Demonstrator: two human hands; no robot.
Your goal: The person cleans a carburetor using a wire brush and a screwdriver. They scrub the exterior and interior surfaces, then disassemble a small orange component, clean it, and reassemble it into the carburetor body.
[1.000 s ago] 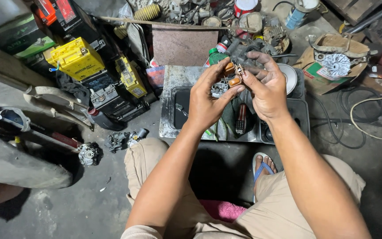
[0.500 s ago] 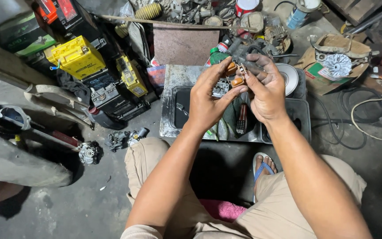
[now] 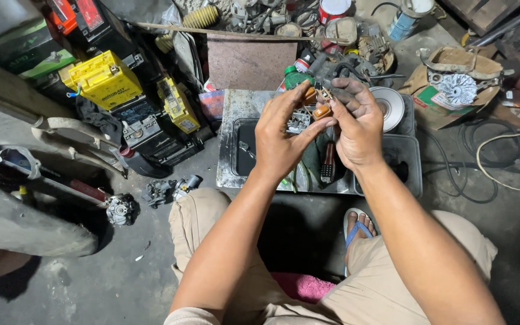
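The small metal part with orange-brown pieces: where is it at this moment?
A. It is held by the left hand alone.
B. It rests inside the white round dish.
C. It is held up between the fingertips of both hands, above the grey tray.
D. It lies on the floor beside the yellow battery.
C: the small metal part is pinched between the left hand and the right hand, raised over the grey tray.

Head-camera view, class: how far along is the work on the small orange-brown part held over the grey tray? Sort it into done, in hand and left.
Done: small metal parts and a dark-handled tool already lie in the grey metal tray. In hand: the left hand and right hand pinch a small orange-brown part with metal bits between their fingertips above the tray. Left: the part is not set down or fitted to anything, and its finer state is too small to tell.
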